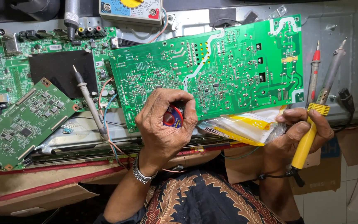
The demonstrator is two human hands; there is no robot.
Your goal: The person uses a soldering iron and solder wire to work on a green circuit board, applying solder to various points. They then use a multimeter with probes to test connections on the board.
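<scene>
My left hand (162,124) is closed around a small round red and blue spool (173,117), held just below the near edge of a large green circuit board (212,70) lying solder side up. My right hand (299,130) grips the yellow handle of a soldering iron (318,114), its metal tip pointing away toward the back. The fingers of that hand also pinch a clear and yellow plastic packet (245,124) that lies between the two hands. A metal bracelet sits on my left wrist.
A second green board with a black square (59,62) lies at the left, a small narrow board (19,120) tilted in front of it. A grey probe (88,97) rests there, a red probe (314,74) at the right. A meter (131,10) stands at the back. Cardboard lines the bench's front edge.
</scene>
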